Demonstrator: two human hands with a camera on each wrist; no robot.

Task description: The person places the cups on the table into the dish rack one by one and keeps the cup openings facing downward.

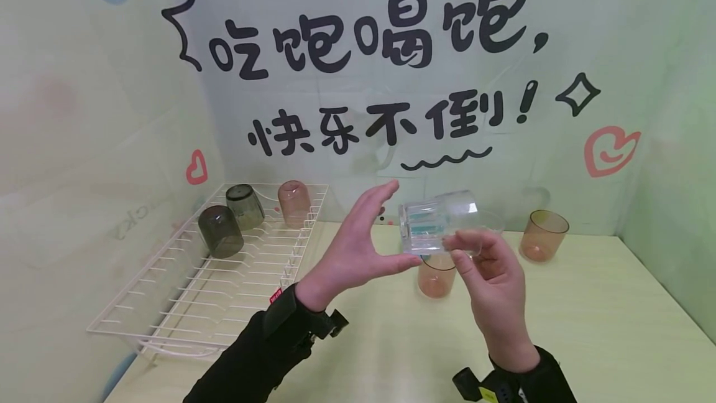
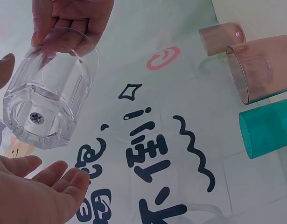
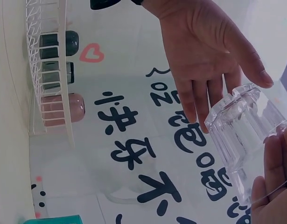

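A clear faceted drinking glass (image 1: 431, 222) is held in the air on its side, base toward the left. My right hand (image 1: 498, 285) pinches it near the rim, between thumb and fingers. Close to the base, my left hand (image 1: 352, 254) is spread with straight fingers and thumb apart. In the left wrist view, a gap shows between the glass base (image 2: 38, 119) and the left fingers (image 2: 64, 179). From the right wrist, the left palm (image 3: 199, 46) faces the base.
At left stands a white wire dish rack (image 1: 196, 303) holding a dark glass (image 1: 220, 232), a grey glass (image 1: 246, 207) and a pink glass (image 1: 294, 204), upside down. On the table are two amber-pink glasses (image 1: 436, 278) (image 1: 544, 238) and a teal glass (image 2: 269, 128).
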